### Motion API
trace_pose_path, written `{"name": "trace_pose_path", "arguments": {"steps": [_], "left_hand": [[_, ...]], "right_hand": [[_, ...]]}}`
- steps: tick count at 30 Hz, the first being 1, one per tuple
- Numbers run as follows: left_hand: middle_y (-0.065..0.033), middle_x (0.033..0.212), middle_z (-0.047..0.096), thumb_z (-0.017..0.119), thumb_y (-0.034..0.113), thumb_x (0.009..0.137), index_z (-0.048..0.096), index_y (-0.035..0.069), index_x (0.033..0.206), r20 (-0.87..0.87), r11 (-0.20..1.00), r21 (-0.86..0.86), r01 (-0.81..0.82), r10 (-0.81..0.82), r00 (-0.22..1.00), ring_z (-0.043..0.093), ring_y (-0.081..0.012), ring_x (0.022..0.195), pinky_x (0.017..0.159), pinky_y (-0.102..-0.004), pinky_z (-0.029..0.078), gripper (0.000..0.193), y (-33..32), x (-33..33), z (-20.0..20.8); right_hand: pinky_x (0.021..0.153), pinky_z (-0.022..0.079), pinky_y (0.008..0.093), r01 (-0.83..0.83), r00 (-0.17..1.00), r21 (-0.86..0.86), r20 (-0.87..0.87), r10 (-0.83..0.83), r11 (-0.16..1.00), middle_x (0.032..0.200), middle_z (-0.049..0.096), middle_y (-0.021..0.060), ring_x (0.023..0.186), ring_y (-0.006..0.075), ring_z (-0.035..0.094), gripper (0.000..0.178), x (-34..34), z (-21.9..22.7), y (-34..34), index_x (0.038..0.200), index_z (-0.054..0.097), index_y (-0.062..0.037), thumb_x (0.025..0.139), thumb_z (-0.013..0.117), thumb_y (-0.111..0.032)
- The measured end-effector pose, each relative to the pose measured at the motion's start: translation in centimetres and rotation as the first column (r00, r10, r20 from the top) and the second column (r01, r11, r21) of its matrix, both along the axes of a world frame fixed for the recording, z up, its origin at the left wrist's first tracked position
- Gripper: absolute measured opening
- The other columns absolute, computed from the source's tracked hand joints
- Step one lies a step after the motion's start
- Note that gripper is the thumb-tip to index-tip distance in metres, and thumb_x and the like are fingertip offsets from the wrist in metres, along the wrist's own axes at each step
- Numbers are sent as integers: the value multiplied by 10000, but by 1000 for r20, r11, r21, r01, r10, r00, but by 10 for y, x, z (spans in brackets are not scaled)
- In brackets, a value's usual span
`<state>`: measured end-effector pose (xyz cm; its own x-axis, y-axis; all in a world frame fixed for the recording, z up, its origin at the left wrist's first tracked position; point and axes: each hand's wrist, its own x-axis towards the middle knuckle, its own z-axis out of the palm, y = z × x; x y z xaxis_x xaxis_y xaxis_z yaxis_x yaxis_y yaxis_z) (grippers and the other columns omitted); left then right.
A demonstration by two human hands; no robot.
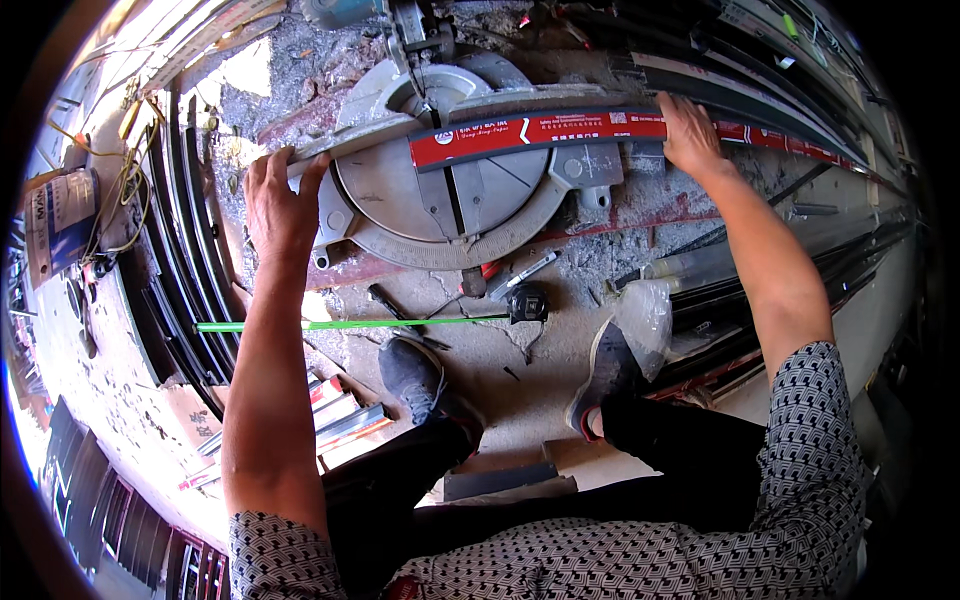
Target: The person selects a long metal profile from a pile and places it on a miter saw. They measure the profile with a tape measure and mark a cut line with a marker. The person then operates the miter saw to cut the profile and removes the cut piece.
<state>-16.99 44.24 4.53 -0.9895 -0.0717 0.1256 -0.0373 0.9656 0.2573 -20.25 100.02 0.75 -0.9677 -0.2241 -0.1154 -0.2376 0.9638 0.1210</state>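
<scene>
Grey dust [570, 260] coats the floor. Across the round silver metal saw table [385, 205] lies the long red-faced, dark-edged bar [580, 130], gripped by the right hand [692, 140]. The left hand [283, 205] curls at the grey metal fence [375, 137]; can't tell if it's squeezing. Keep the bar flat and snug.

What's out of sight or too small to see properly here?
In the head view:
Saw: top cut off by the upper edge.
Red strip: patch covered by the right hand.
Green tape: part behind the left forearm; any markings too small.
</scene>
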Motion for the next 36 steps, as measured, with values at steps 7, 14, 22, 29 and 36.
{"name": "trace_pose_path", "arguments": {"steps": [7,14,22,29,36], "left_hand": [[-181,1243,632,701,538,908,685,43,1217,16,1000,-2,-1,1,1000,563,-366,1209,1030,-466,447,584,-2,-1,0],[-185,1301,612,708,554,895,659,24,1267,26,999,-9,-41,41,999,540,-358,1259,1053,-456,446,649,4,2,6],[-203,1488,467,835,683,678,403,6,1502,44,974,-183,131,-125,991,380,-361,1430,1229,-521,182,1151,56,15,8],[-194,1417,475,876,684,597,388,3,1496,12,985,-83,153,-152,988,353,-371,1414,1233,-543,152,1229,71,6,-6],[-197,1333,524,906,647,571,505,1,1359,-33,982,-24,189,-190,981,441,-379,1310,1158,-534,266,1095,70,3,-6]], "right_hand": [[1035,432,483,20,999,12,38,-21,1000,1224,609,198,1224,379,561,569,-2,2,-2,1280,488,-38,752,665,79],[1029,436,480,-28,999,-20,-42,27,999,1212,617,184,1212,361,573,536,-3,3,-5,1258,496,-43,764,673,67],[1010,438,481,-20,1000,-3,-14,20,1000,1164,617,180,1201,368,570,518,-3,2,-3,1211,499,-53,742,676,78],[1017,435,483,-25,1000,11,-2,25,1000,1177,616,183,1206,373,564,546,-3,3,-5,1206,497,-53,720,718,63],[1022,431,486,-28,999,11,15,28,1000,1177,610,191,1205,383,560,543,-4,1,-5,1184,489,-60,711,726,62]]}}
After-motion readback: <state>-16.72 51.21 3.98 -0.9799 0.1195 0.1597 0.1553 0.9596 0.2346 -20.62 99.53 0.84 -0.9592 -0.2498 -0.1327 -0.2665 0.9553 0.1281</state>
